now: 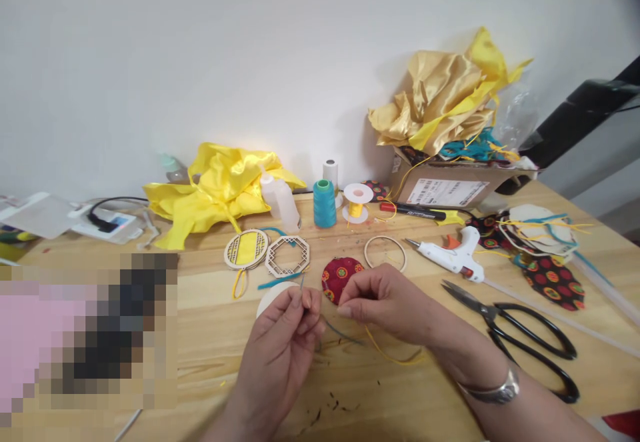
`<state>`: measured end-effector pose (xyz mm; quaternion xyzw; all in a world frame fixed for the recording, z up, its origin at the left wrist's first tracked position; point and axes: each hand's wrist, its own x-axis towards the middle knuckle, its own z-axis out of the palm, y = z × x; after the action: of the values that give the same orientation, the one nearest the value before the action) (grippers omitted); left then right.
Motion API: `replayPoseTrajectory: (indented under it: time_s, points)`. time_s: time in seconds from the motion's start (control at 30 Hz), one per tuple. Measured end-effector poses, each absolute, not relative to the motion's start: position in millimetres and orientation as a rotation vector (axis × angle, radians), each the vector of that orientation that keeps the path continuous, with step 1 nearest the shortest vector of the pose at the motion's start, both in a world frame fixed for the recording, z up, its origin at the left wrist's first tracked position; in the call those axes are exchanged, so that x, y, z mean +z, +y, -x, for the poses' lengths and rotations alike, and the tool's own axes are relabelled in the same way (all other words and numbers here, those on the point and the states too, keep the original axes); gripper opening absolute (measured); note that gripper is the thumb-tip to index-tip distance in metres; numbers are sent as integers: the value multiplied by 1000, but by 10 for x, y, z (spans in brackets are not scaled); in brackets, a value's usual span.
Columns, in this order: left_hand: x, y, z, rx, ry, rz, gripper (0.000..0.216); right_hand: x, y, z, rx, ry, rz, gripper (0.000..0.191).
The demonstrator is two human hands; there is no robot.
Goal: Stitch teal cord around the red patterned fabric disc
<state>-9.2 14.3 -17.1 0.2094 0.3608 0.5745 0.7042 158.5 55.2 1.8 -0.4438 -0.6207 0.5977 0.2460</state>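
My left hand (285, 345) is closed in a pinch, with a thin teal thread (345, 335) trailing out from its fingers toward the table. Thumb and forefinger of my right hand (383, 302) are pressed together; whatever they may hold is too small to make out. Just behind that hand lies a dark red patterned fabric circle (336, 277). A white disc (270, 295) is partly covered by my left hand. On the table beneath my right hand curls a yellow cord (390, 355). Two wooden lattice frames, one octagonal (273, 267) and one round with yellow backing (245, 249), lie farther back.
Black-handled scissors (493, 312) and a white glue gun (450, 255) lie right, near a wooden ring (367, 255). Behind stand a teal thread spool (325, 205), squeeze bottles (287, 209), yellow satin (215, 189) and a cardboard box (400, 179) heaped with fabric. Part of the left is pixelated.
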Motion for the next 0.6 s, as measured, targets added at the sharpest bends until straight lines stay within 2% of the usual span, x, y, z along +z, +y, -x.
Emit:
replayPoseTrajectory:
  time_s: [0.23, 0.43, 0.6]
  points:
    - [-229, 156, 134, 1344, 955, -468, 9, 76, 588, -1636, 1594, -1387, 1143, 16]
    - [-246, 126, 91, 1280, 1102, -506, 18, -34, 538, -1481, 1218, -1413, 1102, 9]
    - [-242, 111, 79, 1236, 1155, -579, 23, -87, 441, -1393, 1152, -1472, 1185, 11]
